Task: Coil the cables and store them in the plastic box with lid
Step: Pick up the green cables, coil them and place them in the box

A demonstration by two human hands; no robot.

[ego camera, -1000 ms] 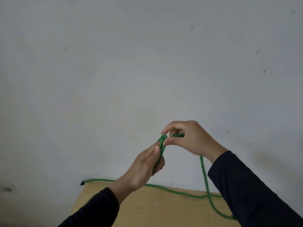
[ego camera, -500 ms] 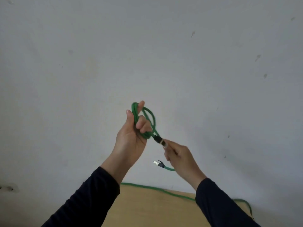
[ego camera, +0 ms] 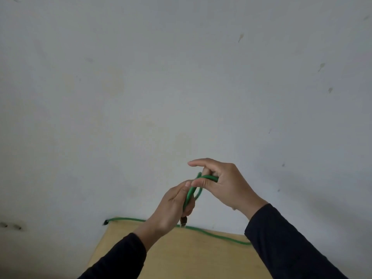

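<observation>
Lowered since a moment ago, both hands meet above the tabletop (ego camera: 201,256). Left hand (ego camera: 171,206) grips the green cable coil (ego camera: 191,193), right hand (ego camera: 225,186) pinches its upper loop, forefinger extended; a connector (ego camera: 183,220) hangs below.

No text, label, brand, number or sign can be read anywhere in the view.
</observation>
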